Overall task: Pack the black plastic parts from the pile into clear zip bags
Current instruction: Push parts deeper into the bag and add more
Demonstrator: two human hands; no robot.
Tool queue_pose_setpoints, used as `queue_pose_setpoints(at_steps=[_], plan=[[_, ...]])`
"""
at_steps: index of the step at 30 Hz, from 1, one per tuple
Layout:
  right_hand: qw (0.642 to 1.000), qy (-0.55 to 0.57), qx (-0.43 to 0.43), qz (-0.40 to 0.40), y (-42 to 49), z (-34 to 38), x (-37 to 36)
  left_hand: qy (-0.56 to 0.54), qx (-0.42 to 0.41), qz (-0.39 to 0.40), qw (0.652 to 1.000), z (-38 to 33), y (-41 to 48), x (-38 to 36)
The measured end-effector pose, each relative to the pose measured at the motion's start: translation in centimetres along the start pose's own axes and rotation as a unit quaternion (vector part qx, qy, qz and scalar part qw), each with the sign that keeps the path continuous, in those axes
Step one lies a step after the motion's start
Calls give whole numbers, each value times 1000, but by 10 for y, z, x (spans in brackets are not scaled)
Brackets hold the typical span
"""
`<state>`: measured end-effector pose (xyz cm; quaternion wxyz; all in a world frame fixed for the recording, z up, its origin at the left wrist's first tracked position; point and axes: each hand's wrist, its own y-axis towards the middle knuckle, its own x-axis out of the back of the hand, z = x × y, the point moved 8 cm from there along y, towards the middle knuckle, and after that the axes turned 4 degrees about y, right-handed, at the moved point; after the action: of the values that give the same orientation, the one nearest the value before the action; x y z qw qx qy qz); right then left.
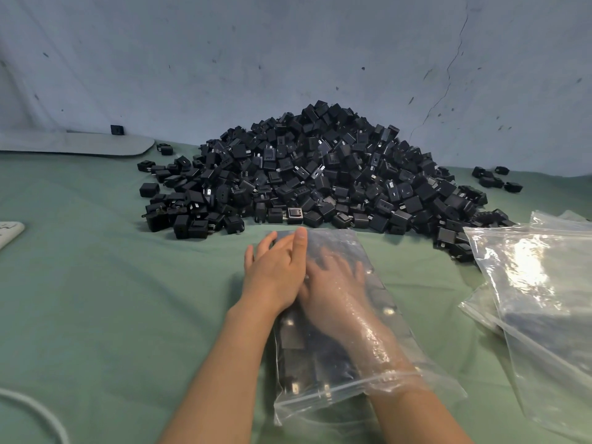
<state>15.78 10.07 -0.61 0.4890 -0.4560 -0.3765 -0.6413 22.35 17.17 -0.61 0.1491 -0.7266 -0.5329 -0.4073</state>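
Here, right hand (333,277) inside zip bag (339,238) — left hand (275,267) flat atop; pile (320,174) behind.

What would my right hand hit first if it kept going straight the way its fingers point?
Your right hand is inside the clear bag, fingers pointing at the pile. It would probably meet the bag's closed far end first; whether black parts inside lie in between is hard to tell.
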Motion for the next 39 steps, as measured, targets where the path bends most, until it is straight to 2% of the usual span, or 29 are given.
queue_pose_setpoints(at_steps=[6,9,10,12,13,14,16,19,21,22,24,27,33,39], plan=[[1000,-26,1,-17,-49,1,5,8,-1,-3,1000,-3,-2,1],[997,-52,14,-52,-91,7,17,7,-1,-3,1000,-4,-2,2],[995,-83,41,-43,-104,11,20,7,-2,-3,1000,-5,-2,2],[991,-61,92,77,-123,20,18,5,-5,-3,1000,-6,-2,2],[978,-6,96,185,-137,20,13,1,-5,0,1000,-5,-3,2],[962,45,95,252,-148,21,21,-5,-4,4,1000,-4,-2,1],[965,138,111,195,-153,27,55,-12,-4,16,1000,-4,0,0],[959,262,108,14,-118,29,100,-34,-22,-10,999,-5,4,6],[966,233,76,-86,-69,22,105,-66,6,-44,997,0,3,13],[971,209,43,-105,-42,17,99,-79,28,-61,995,4,3,17],[977,194,-19,-91,0,6,75,-91,72,-88,989,13,2,24],[975,197,-59,-77,28,-10,43,-101,110,-99,984,20,2,27],[965,227,-59,-121,32,-18,27,-113,111,-109,981,20,0,30],[973,197,-42,-110,34,-12,28,-121,117,-109,980,20,-2,31]])
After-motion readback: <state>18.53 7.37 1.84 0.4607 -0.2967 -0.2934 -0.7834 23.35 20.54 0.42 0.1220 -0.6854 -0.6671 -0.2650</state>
